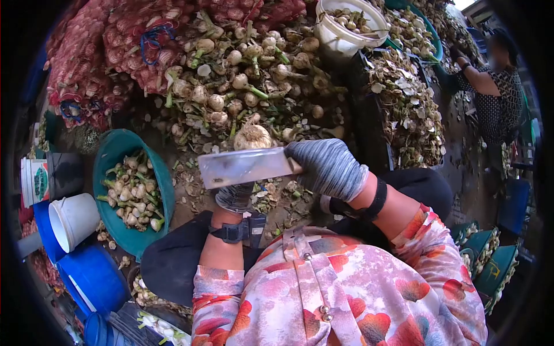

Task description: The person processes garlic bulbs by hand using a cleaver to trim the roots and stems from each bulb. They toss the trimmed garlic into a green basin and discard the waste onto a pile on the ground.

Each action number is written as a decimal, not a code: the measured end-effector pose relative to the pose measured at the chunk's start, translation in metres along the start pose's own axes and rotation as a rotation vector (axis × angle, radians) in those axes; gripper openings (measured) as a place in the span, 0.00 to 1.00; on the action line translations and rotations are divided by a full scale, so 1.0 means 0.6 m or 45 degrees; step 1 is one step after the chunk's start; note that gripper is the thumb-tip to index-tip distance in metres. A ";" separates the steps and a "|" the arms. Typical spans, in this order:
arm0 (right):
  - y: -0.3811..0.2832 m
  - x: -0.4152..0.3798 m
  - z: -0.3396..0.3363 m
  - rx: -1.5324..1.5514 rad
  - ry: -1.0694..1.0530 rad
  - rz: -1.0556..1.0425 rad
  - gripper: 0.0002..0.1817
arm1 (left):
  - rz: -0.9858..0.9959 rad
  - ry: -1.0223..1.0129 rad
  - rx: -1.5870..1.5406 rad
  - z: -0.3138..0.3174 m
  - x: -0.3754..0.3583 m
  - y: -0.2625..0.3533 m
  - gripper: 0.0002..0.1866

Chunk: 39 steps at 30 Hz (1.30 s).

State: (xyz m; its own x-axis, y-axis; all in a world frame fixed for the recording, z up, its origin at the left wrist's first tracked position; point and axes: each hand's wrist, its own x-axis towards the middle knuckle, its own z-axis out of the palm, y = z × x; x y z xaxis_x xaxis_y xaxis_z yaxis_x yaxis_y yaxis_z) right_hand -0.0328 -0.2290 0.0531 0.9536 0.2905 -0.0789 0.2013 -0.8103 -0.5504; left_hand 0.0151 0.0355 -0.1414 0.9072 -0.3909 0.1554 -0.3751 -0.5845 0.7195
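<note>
My right hand, in a grey striped glove, grips the handle of a cleaver. The wide blade lies across in front of my left hand, which wears a similar glove. Just past the blade's far edge shows a large garlic bulb, roots facing up, in line with my left hand. It looks bigger and nearer than the bulbs behind it, so it appears held up by that hand, though the blade hides the fingers. Beyond it spreads a heap of garlic bulbs with stems.
A green tub of trimmed garlic stands left, beside a white bucket and a blue bucket. Red mesh sacks lie at the back. A white pail and peelings are at right, near another person.
</note>
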 end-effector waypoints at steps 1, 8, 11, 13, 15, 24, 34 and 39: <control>0.001 -0.001 0.004 0.012 0.008 -0.033 0.12 | 0.223 -0.010 0.295 -0.010 0.005 0.041 0.24; -0.010 -0.006 0.006 -0.022 -0.057 -0.027 0.10 | 0.444 -0.203 0.550 -0.011 -0.019 0.046 0.24; -0.004 -0.011 0.023 -0.057 -0.122 0.021 0.09 | 0.393 -0.300 0.476 -0.036 -0.014 0.078 0.26; 0.011 -0.010 0.040 -0.061 -0.119 0.035 0.10 | 0.275 -0.310 0.246 -0.047 -0.012 0.097 0.28; 0.022 -0.005 0.045 -0.106 -0.138 0.041 0.11 | 0.079 -0.284 -0.164 -0.045 -0.017 0.113 0.30; 0.169 0.006 0.035 0.016 -0.097 0.682 0.11 | 0.099 -0.288 -0.674 -0.099 0.022 0.273 0.48; 0.021 -0.003 0.059 1.809 -0.214 0.631 0.34 | 0.322 -0.016 0.053 -0.063 0.057 0.256 0.56; 0.035 0.009 0.058 2.207 -0.367 0.526 0.40 | 0.382 0.206 0.398 -0.062 0.037 0.297 0.54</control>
State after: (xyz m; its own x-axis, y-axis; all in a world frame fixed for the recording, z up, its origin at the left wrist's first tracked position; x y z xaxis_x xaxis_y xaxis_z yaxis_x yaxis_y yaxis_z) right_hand -0.0311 -0.2268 0.0120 0.7737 0.4521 -0.4439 -0.6316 0.4959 -0.5960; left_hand -0.0247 -0.0509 0.0151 0.7583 -0.4740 0.4475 -0.6427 -0.6582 0.3919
